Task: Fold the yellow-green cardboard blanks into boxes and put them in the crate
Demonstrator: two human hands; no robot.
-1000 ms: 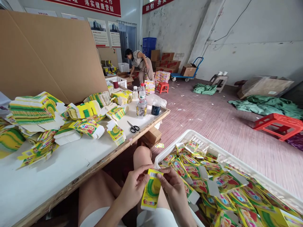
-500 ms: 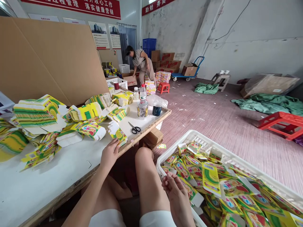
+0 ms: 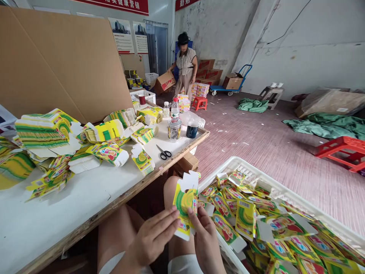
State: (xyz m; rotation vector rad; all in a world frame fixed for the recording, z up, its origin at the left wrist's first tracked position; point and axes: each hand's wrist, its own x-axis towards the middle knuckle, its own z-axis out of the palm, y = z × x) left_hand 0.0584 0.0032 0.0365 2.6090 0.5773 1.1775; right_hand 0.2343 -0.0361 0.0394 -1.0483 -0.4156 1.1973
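Over my lap I hold a flat yellow and green printed carton blank (image 3: pixel 185 201) upright, its white flaps on top. My left hand (image 3: pixel 154 238) grips its lower left edge with curled fingers. My right hand (image 3: pixel 203 239) pinches its right edge. A small stack of the same blanks (image 3: pixel 143 161) lies near the table's front edge. To my right a white plastic crate (image 3: pixel 288 198) holds several folded cartons.
The white table (image 3: pixel 85 198) carries piles of blanks (image 3: pixel 42 131), scissors (image 3: pixel 164 153), bottles (image 3: pixel 174 110) and a dark cup (image 3: pixel 191 130). A big cardboard sheet (image 3: pixel 65 61) leans behind it. A person (image 3: pixel 185 66) lifts a box at the back. Red stools (image 3: pixel 342 149) and green cloth (image 3: pixel 327 125) lie on the floor.
My left hand came back from the stack on the table with a fresh blank, and my right hand rose from the crate to grip it too. The person at the back stood up with a box.
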